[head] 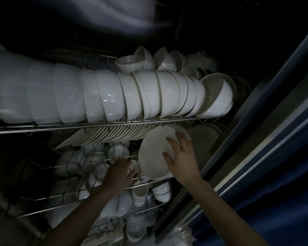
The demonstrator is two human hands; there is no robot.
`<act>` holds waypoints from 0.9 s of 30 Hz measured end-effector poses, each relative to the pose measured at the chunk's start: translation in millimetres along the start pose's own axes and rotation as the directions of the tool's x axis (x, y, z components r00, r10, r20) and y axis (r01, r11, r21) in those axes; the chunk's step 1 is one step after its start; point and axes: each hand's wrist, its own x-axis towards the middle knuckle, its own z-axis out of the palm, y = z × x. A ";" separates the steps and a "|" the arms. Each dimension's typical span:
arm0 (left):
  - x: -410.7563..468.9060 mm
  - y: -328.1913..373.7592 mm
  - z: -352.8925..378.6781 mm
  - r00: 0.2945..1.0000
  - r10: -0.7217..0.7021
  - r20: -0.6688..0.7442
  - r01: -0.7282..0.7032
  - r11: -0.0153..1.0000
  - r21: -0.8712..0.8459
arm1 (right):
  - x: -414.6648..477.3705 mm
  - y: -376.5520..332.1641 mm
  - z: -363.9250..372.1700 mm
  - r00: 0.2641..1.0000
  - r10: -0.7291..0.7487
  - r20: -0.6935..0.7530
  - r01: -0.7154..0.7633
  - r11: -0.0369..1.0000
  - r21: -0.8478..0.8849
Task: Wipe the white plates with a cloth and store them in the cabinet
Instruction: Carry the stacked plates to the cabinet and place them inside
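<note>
Inside the dim cabinet (pixel 252 114), seen from my remote station through the head camera, my right hand (pixel 182 162) lies against a white plate (pixel 152 153). The fingers are spread and nearly straight across its face, the outer fingertips reach its upper rim, and the thumb is laid on the surface lower down. The plate stands tilted on edge at the right end of the middle shelf. It is just beside a tight row of upright plates (pixel 117 134) that runs leftward under the top shelf rail (pixel 96 126). Its lower rim is down near the front wire of the lower rack (pixel 89 164). My left hand (pixel 120 172) is at that front wire, just left of the plate, with its fingers bent over the rail beside a small white cup (pixel 134 166). In this gloom I cannot tell whether they grip the wire, the cup, or neither. Above, a long row of white bowls (pixel 114 96) lies on its side, nested rim to base along the top shelf, with more bowls (pixel 132 62) heaped behind it. Below the hands, stacked cups (pixel 140 194) and other small white crockery crowd the lower racks. Both forearms rise from the bottom of the view, and a blue surface (pixel 283 174) flanks the cabinet on the right.
</note>
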 end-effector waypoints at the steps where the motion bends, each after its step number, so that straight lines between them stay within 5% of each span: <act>1: -7.9 -2.6 -5.3 0.999 0.040 -0.033 -0.040 0.999 -0.009 | -6.6 -3.5 -1.9 1.000 -0.008 0.021 0.007 1.000 0.027; 7: -41.1 -3.1 -28.1 0.975 0.186 -0.120 -0.193 0.980 -0.051 | -50.6 -17.8 -18.0 0.997 -0.066 0.047 0.063 0.995 0.077; 13: -70.3 20.3 -47.5 0.937 0.348 -0.035 -0.349 0.936 -0.038 | -110.4 -16.6 -56.5 0.957 0.135 0.258 -0.145 0.989 0.020; 18: -104.5 74.6 -60.3 0.873 0.488 0.014 -0.488 0.870 0.073 | -192.6 0.5 -102.9 0.911 0.327 0.252 -0.310 0.945 -0.105; 23: -169.9 176.8 -38.9 0.722 0.683 0.108 -0.692 0.707 0.147 | -331.1 12.2 -160.2 0.808 0.563 0.174 -0.532 0.824 -0.194; 27: -273.4 285.4 11.6 0.489 0.828 0.273 -0.871 0.483 0.091 | -493.4 -3.0 -220.5 0.578 0.809 0.106 -0.769 0.583 -0.260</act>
